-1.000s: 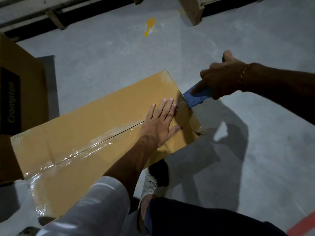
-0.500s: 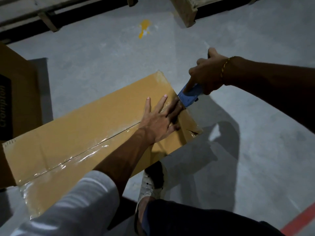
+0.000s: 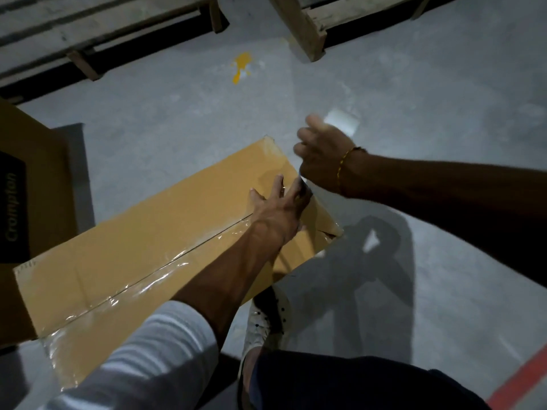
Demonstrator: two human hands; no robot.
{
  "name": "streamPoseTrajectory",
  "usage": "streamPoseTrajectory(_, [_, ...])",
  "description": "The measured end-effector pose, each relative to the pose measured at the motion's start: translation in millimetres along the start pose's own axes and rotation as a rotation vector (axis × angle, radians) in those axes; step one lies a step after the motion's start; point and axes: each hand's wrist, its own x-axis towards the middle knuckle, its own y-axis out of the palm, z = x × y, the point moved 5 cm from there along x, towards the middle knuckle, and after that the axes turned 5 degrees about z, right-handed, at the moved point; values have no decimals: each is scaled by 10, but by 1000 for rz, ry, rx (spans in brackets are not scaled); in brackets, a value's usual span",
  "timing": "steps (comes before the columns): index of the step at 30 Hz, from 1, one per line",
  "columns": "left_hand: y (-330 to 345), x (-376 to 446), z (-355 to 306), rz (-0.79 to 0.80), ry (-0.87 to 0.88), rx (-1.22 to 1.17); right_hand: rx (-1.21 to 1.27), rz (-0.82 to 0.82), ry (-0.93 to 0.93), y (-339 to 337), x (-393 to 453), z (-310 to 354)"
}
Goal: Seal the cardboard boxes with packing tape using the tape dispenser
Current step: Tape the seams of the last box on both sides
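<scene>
1. Left hand (image 3: 279,207): grip wide, fingers flat on the far end of the cardboard box (image 3: 124,247). Likely pinning the tape end while it is cut.
2. Box lies on the concrete floor (image 3: 414,291), beside a white shoe (image 3: 263,318). Clear packing tape (image 3: 165,266) runs glossy along the centre seam; this seam looks nearly sealed.
3. Right hand (image 3: 324,156): grip curled, just past the box's far edge. It hides the tape dispenser; only a pale blur shows behind the knuckles, so what it holds I cannot tell.
4. Far left: second box (image 3: 32,184) printed "Crompton", cut off by the frame.
5. Farthest: wooden pallets (image 3: 302,28), yellow floor stain (image 3: 241,68).
</scene>
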Motion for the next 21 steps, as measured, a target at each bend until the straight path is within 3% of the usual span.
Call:
streamPoseTrajectory(3, [-48, 27, 11, 11, -20, -71, 25, 27, 48, -56, 8, 90])
streamPoseTrajectory(7, [-60, 64, 21, -28, -7, -18, 271, 23, 206, 70, -194, -46])
streamPoseTrajectory(12, [-151, 145, 25, -45, -17, 73, 954, 95, 497, 705, -473, -313])
streamPoseTrajectory(14, [-258, 232, 26, -12, 4, 105, 1438, 93, 566, 945, -589, -301])
streamPoseTrajectory(17, [-382, 410, 69, 41, 13, 113, 2115, -70, 641, 993, -700, -111])
streamPoseTrajectory(21, [-410, 453, 378, 4, -96, -17, 2367, -178, 611, 791, -744, 114])
